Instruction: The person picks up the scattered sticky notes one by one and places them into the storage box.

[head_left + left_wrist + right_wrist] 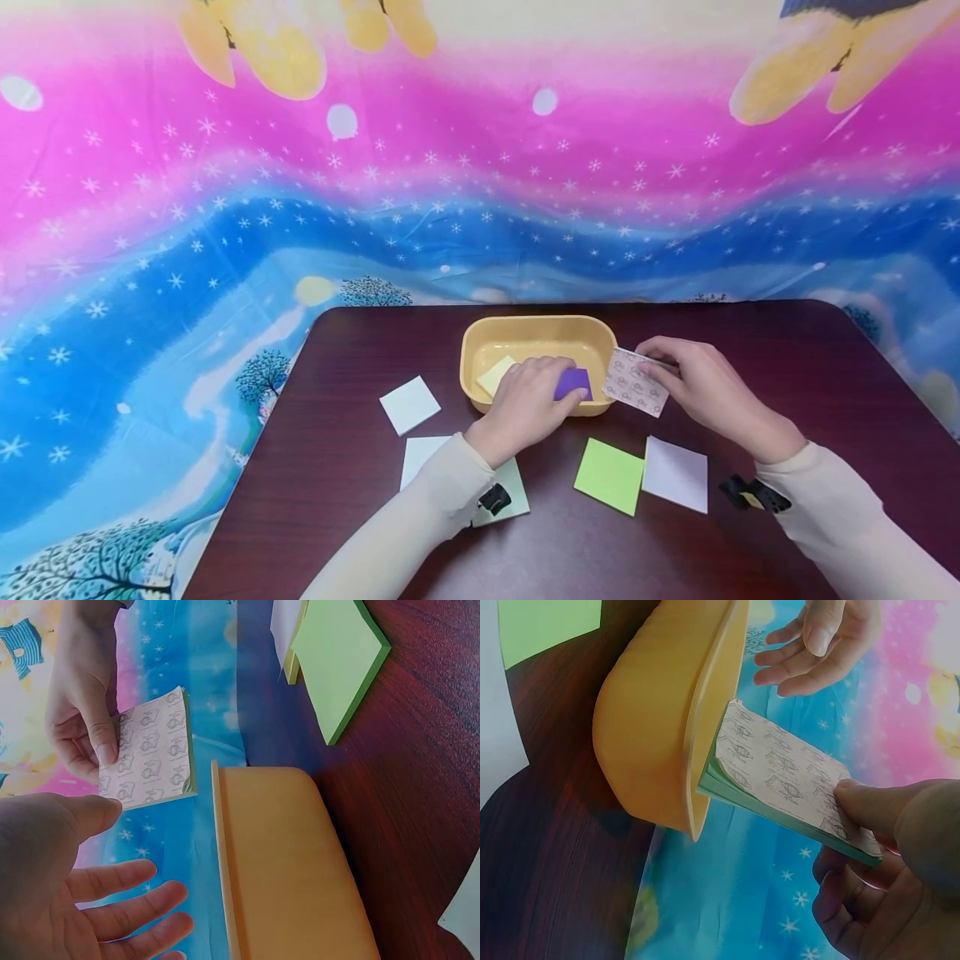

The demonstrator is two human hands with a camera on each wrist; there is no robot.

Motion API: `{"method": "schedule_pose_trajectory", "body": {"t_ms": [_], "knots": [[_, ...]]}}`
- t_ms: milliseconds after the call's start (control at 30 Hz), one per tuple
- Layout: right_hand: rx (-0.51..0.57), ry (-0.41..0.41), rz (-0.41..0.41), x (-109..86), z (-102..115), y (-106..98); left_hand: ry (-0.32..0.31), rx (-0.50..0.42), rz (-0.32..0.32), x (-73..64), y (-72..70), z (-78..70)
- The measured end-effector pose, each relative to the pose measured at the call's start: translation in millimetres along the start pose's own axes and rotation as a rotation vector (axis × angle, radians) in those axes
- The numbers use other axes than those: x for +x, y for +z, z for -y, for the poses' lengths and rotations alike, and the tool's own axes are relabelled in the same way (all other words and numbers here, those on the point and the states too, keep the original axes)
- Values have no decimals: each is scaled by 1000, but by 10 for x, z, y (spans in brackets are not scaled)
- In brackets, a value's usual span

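My right hand pinches a sticky note pad with a patterned paper backing and green edges, thumb on top. The pad is tilted beside the right rim of a yellow plastic container. Over the container's front, my left hand has its fingers spread loosely and holds nothing; in the left wrist view its thumb is close to the patterned pad. A purple sticky note pad shows in the container beside the left hand, partly hidden by it. A pale yellow pad lies in the container's left part.
On the dark wooden table, a white pad lies left of the container. A lime green pad and a pale lilac pad lie in front. My left forearm partly covers two pale pads, one light green. A printed cloth hangs behind.
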State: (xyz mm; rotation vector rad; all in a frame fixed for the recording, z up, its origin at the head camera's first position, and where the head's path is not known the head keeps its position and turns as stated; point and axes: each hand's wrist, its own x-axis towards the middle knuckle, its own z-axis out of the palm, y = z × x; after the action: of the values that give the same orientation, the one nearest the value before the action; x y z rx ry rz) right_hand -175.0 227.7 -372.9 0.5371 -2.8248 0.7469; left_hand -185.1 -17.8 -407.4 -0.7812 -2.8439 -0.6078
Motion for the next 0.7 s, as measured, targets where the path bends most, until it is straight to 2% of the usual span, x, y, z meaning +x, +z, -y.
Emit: {"method": "schedule_pose_trajectory", "body": {"t_ms": [200, 700], "knots": [[22, 15, 13, 38, 7, 15, -15, -6, 0, 6, -9, 31], [44, -9, -4, 132, 30, 73, -45, -29, -5, 20, -34, 92]]}}
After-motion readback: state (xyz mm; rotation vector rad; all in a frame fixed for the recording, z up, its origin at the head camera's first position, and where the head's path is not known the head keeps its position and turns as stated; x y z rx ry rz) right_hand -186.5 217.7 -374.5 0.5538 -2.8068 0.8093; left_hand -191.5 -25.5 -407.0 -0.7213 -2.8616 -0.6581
